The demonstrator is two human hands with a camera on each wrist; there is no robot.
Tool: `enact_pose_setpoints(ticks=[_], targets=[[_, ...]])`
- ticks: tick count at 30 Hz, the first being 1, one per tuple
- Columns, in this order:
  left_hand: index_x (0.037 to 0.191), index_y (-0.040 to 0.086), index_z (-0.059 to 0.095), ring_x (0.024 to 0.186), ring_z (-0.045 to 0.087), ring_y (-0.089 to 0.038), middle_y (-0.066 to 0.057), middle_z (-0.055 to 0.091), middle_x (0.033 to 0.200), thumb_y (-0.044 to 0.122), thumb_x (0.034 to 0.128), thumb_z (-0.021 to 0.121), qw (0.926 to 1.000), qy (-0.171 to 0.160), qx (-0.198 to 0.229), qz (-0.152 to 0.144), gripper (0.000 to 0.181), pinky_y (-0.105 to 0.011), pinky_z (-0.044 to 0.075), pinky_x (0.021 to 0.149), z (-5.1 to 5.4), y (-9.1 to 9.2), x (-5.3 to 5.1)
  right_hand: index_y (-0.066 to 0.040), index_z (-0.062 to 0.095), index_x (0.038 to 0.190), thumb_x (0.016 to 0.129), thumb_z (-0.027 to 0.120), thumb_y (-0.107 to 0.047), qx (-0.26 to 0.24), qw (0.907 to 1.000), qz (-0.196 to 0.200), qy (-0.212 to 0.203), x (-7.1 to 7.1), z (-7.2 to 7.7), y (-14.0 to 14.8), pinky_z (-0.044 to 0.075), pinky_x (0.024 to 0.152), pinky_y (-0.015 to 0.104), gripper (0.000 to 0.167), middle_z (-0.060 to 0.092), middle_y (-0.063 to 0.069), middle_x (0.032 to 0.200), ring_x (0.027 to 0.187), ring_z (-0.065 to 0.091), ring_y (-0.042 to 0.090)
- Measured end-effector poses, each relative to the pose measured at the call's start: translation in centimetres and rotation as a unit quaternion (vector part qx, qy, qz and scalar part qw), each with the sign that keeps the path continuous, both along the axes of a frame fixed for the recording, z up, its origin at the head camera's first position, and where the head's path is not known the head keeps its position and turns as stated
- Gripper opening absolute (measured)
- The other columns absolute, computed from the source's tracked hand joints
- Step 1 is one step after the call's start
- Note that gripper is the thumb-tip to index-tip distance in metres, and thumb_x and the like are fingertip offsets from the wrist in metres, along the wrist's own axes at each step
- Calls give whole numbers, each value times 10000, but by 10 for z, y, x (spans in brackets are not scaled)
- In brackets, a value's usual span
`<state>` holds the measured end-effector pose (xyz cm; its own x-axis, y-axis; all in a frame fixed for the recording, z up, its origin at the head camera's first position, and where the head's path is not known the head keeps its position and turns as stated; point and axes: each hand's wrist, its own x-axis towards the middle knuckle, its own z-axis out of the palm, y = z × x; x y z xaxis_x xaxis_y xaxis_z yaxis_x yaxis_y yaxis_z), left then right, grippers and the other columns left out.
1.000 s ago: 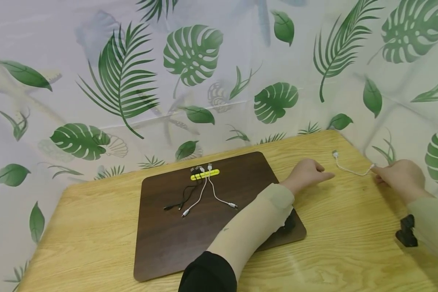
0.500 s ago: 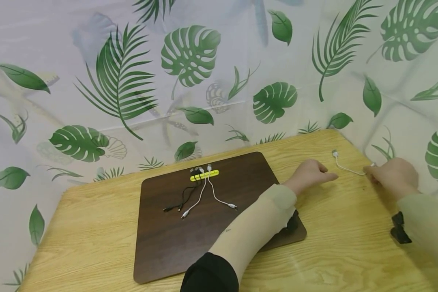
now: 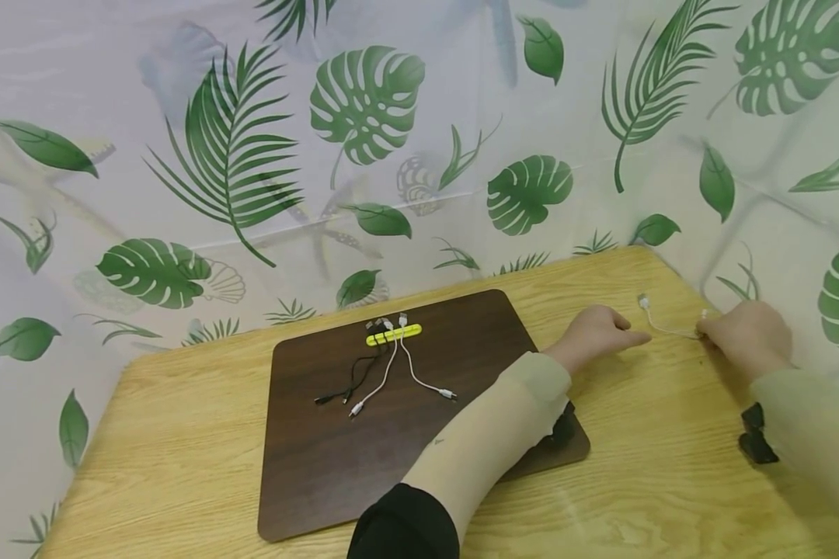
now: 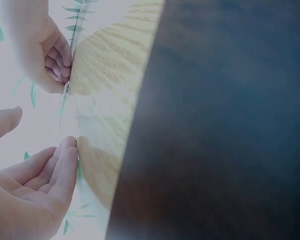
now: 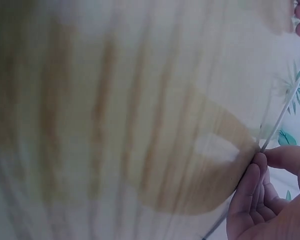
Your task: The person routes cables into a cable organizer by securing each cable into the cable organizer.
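A short white USB cable (image 3: 673, 332) lies at the right of the table, its USB plug (image 3: 644, 302) towards the back. My right hand (image 3: 748, 340) pinches its cord near the other end, whose small white tip peeks out above the fingers. In the right wrist view, thumb and fingertips (image 5: 260, 159) meet on the cord. My left hand (image 3: 597, 334) is just left of the cable, apart from it. Its fingers (image 4: 60, 170) look relaxed and nothing is held, as the left wrist view shows.
A dark brown board (image 3: 335, 466) lies under my left forearm. On it, a yellow cable holder (image 3: 411, 331) carries black cables (image 3: 353, 380) and white cables (image 3: 426, 384). A leaf-patterned curtain (image 3: 447, 101) hangs behind the wooden table (image 3: 182, 427).
My right hand has moved left along the white cable, from its right end onto the cord. My left hand has shifted slightly to the right.
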<state>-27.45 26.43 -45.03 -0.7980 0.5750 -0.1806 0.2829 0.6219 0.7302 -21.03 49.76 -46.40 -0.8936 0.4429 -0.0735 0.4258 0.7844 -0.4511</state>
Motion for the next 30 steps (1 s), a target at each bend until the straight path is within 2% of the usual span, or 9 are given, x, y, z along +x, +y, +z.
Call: enact_pose_setpoints(ticks=[4,7,9,12,15,16,19,24,30], targets=[[1343,176,749,1036,741,-38,63,801,1200,404,992,752,9996,-232,127,125,418,-162,565,844,0,0,1,-57,778,638,979,597,-355,-214,9997,51,111,1,0,-3,430,692,379,488,748,153,724,857,663,413],[1322,150,758,887,755,-67,7,830,1047,375,993,758,9984,-433,287,231,399,-162,561,801,-1,-1,2,-53,817,690,961,612,-351,-588,9982,71,56,-1,0,-5,414,705,287,452,747,9,608,712,717,249],[1281,115,776,844,764,-97,-28,834,986,346,993,764,9967,-610,453,292,369,-169,570,779,-1,-1,2,-63,819,688,958,611,-338,-1091,9940,8,-62,-4,0,-8,423,685,195,438,725,-66,561,609,702,104],[1218,88,799,816,768,-123,-50,829,944,324,994,768,9935,-880,622,368,327,-181,578,734,-2,-1,2,-117,792,665,970,592,-285,-2230,9743,-273,-185,-9,0,-15,498,608,124,402,705,-115,533,533,696,3],[1190,74,805,820,768,-132,-53,822,948,319,999,765,9905,-1094,738,397,313,-194,591,723,-2,0,3,-166,744,665,980,585,-226,-3174,9466,-562,-96,-10,1,-25,576,583,146,358,698,-131,532,519,694,-21],[1190,69,804,825,768,-134,-56,820,952,317,1001,761,9899,-1133,761,393,315,-197,596,726,-3,0,2,-169,730,669,985,586,-213,-3379,9393,-599,-52,-10,2,-29,584,580,156,351,699,-128,535,519,694,-21],[1206,38,792,863,778,-153,-80,818,984,304,1012,746,9873,-1265,887,363,332,-211,610,745,-4,0,2,-174,720,699,993,590,-191,-3686,9279,-561,-18,-7,7,-39,592,598,161,321,705,-129,560,538,695,-24],[1165,-12,787,875,787,-180,-103,813,977,297,1034,716,9858,-1266,1021,421,343,-219,616,732,-6,-1,1,-175,723,717,1001,573,-189,-3744,9265,-361,-83,-4,11,-49,595,617,156,322,706,-144,578,559,692,-36],[1132,3,787,861,788,-176,-90,824,959,324,1060,675,9861,-993,1044,830,348,-235,621,735,-4,-3,1,-136,734,749,1021,567,-176,-3688,9295,-65,12,-4,11,-55,593,625,145,321,705,-159,586,567,688,-52]])
